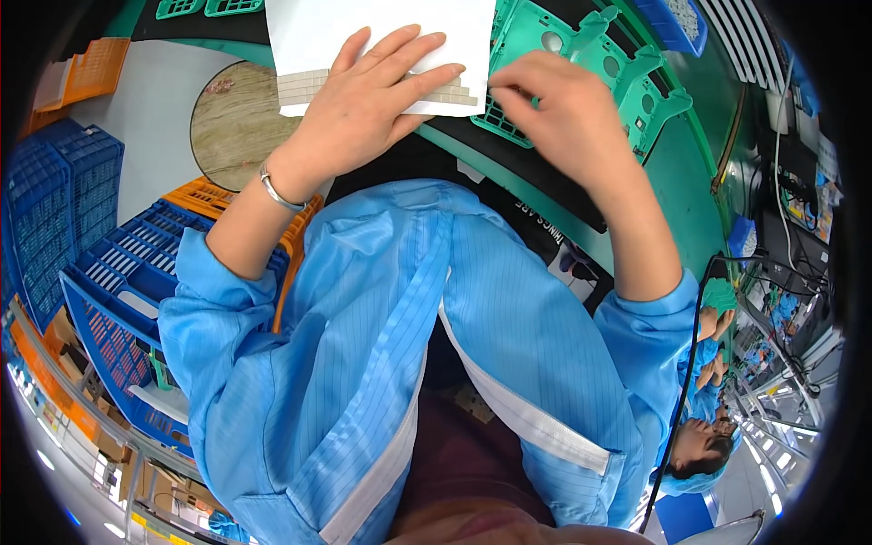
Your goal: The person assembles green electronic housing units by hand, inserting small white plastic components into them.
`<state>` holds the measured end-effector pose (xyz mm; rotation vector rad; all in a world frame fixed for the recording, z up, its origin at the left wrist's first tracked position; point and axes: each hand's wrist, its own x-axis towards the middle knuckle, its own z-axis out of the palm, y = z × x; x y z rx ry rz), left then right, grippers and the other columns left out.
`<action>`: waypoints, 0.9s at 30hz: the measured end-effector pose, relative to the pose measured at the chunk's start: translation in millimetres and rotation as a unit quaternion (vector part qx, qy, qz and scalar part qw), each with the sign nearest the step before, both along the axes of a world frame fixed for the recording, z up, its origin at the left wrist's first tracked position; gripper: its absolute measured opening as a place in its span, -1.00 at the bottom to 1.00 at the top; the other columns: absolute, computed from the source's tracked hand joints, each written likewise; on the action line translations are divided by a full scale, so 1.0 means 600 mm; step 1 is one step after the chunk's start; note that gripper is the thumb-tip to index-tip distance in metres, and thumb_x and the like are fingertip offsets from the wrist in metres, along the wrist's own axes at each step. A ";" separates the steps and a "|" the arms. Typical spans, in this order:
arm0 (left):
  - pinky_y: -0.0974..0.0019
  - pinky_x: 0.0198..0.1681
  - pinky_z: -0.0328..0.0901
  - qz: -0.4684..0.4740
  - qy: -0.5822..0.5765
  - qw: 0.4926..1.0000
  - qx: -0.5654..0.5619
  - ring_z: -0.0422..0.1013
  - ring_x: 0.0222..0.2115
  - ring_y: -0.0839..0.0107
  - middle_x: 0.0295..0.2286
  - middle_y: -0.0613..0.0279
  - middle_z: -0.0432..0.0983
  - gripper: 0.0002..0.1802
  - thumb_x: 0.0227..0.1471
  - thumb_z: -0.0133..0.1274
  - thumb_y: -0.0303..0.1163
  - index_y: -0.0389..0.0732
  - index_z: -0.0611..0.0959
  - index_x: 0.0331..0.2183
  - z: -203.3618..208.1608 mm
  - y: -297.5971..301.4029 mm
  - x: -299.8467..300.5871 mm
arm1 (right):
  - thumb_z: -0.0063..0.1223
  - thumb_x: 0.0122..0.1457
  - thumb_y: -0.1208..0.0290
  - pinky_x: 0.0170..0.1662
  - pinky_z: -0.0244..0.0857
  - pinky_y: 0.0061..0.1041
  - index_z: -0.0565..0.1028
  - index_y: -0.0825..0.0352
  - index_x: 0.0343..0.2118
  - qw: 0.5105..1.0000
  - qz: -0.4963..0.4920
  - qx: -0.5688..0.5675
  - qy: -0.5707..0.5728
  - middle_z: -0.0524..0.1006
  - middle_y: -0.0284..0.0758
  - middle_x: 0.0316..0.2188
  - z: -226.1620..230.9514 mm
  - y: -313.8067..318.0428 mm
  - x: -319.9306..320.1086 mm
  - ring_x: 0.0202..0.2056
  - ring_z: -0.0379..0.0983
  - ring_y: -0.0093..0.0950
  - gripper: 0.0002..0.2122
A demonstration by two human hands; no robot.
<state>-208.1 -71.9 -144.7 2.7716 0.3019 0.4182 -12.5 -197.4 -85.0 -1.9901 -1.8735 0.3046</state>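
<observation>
My left hand (372, 100) lies flat with fingers spread on a white sheet (354, 23) at the table's edge. Rows of narrow grey strips (302, 88) line the sheet's lower part, partly covered by that hand. Just right of the sheet is my right hand (568, 109), its thumb and fingertips drawn together in a pinch. Whatever is between them, if anything, is too small to make out. Behind and beside it sit green plastic frames (607, 65) with round holes and grid openings, partly hidden by the hand.
A blue bin (674, 25) of small pale parts stands at the far right. More green parts (178, 7) lie at the far left. Blue crates (136, 263) and an orange crate (95, 73) stand on my left, near a round stool top (241, 123). Other people sit along the right.
</observation>
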 end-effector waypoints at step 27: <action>0.00 0.21 -0.07 0.001 0.015 0.999 -0.053 0.11 0.15 0.25 0.11 0.27 0.20 -0.34 -0.18 0.12 -0.53 0.11 0.43 0.03 0.010 0.005 -0.045 | -0.03 0.01 0.29 -0.42 0.35 -0.34 0.55 0.18 -0.47 0.989 -0.129 -0.066 -0.037 0.54 -0.28 -0.59 -0.006 0.096 0.047 -0.51 0.48 -0.26 -0.86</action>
